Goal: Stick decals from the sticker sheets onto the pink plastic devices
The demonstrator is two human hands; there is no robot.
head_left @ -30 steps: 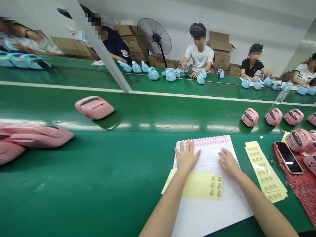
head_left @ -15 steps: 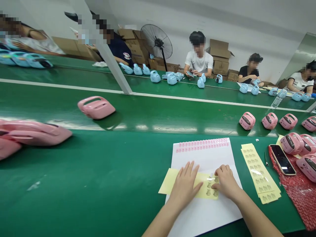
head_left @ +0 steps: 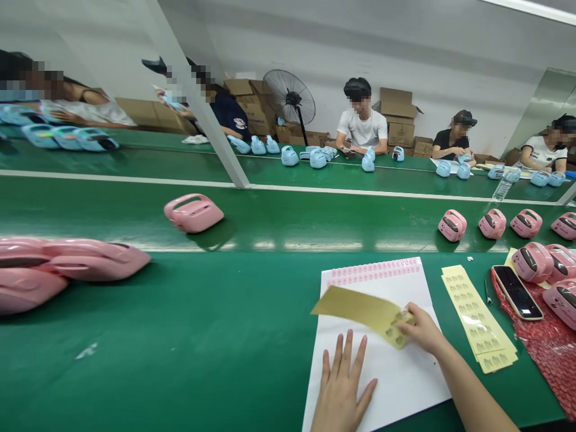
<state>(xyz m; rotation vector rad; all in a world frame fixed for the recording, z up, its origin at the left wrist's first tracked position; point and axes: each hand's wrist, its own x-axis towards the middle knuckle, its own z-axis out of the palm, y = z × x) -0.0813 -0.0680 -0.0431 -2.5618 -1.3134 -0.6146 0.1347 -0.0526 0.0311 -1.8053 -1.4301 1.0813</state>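
Between its thumb and fingers my right hand [head_left: 422, 329] pinches the right end of a yellow sticker sheet [head_left: 355, 306]. The sheet is raised and bowed above the white paper [head_left: 400, 384], with a few grey stickers near the held end. My left hand [head_left: 344, 384] lies flat on the white paper with its fingers spread, just below the sheet and holding nothing. Along the paper's top edge run two rows of small pink stickers [head_left: 375, 273]. Right of the paper lies a stack of yellow sticker sheets [head_left: 474, 318] with grey stickers.
Pink handled devices stand on the green table at left [head_left: 99, 259] and right [head_left: 533, 262]. A phone [head_left: 517, 292] lies on red bubble wrap [head_left: 546, 360], with tweezers [head_left: 488, 292] nearby. A white post [head_left: 202, 102] rises mid-table. Several people sit across with blue devices.
My right hand has lifted the sticker sheet off the paper and moved right a little. My left hand has let go of the sheet and slid down toward me. The view has tilted up.
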